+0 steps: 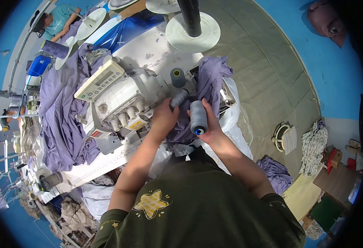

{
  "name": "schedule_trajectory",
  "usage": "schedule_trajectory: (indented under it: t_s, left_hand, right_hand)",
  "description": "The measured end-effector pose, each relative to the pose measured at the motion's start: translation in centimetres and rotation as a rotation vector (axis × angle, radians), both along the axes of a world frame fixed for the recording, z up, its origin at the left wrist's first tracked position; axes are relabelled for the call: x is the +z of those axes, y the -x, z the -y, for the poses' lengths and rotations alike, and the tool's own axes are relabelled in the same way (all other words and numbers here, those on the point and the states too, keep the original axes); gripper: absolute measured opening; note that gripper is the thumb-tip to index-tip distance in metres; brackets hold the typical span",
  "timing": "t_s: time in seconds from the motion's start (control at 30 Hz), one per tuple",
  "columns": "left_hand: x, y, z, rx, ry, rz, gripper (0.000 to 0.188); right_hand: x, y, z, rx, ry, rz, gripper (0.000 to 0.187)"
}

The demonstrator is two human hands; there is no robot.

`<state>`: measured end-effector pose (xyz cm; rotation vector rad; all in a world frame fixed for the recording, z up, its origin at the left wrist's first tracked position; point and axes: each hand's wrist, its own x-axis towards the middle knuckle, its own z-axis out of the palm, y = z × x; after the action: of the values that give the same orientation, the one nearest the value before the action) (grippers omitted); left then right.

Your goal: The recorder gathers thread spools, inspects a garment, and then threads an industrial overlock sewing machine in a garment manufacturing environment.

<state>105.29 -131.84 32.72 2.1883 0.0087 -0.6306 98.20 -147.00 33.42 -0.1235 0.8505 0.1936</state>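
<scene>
Your right hand is wrapped around a grey thread cone, held with its blue core end toward you, so the fingers steady it along its length. Your left hand closes on a second grey cone, tilted toward the white sewing machine. Both cones sit just above the purple cloth heaped beside the machine on the worktop. A third cone stands upright just behind them.
</scene>
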Motion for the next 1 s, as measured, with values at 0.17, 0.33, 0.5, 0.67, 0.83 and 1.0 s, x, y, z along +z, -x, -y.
schedule_trajectory:
  t_s: [0.17,0.33,0.5,0.67,0.83,1.0]
  left_hand:
    - [2.1,-0.4,1.1,-0.357,-0.592,0.47,0.038]
    - [1.3,-1.1,1.2,-0.4,-0.676,0.536,0.04]
    - [1.6,-0.9,1.7,-0.367,-0.738,0.584,0.048]
    - [1.3,-1.4,1.6,-0.395,-0.732,0.611,0.048]
    - [2.0,-1.3,1.6,-0.37,-0.713,0.613,0.044]
    - [6.5,1.2,-0.2,-0.338,-0.144,0.644,0.049]
  right_hand:
    - [-0.3,0.1,0.0,0.055,-0.052,0.008,0.042]
    - [0.1,0.2,-0.1,0.058,-0.065,0.024,0.041]
    - [0.0,0.2,-0.1,0.058,-0.043,0.027,0.042]
    - [0.0,0.1,-0.2,0.031,-0.07,0.002,0.041]
    - [0.0,0.2,-0.6,0.025,-0.032,0.029,0.04]
    - [-0.2,1.0,-0.7,0.06,0.041,0.112,0.042]
